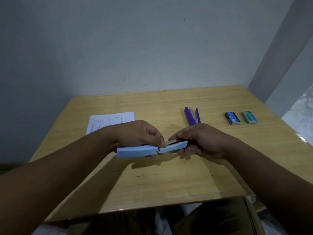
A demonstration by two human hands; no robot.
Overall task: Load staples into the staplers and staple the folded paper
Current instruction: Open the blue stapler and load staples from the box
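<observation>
Lettering is carried on the blue staple box (pixel 232 118), where a large "10" can be read; the smaller print on it and on the green staple box (pixel 250 117) just to its right is too blurred to read. Printed lines and a drawn rectangle are shown on the folded paper (pixel 111 120), but no words can be made out.

The light blue stapler (pixel 149 148) is held above the middle of the worktop (pixel 152 187), swung fully open so that its two halves lie in one nearly straight line, hinged at the centre. The left half is gripped by the left hand (pixel 137 134), with the fingers curled round it and the fingertips pinched at the hinge. The right half, with its grey metal channel exposed on top, is gripped by the right hand (pixel 198 139), fingers curled beneath it.

The purple stapler (pixel 192 116) lies partly open on the far right of the worktop, left of both boxes. The paper lies far left, partly hidden by the left wrist.
</observation>
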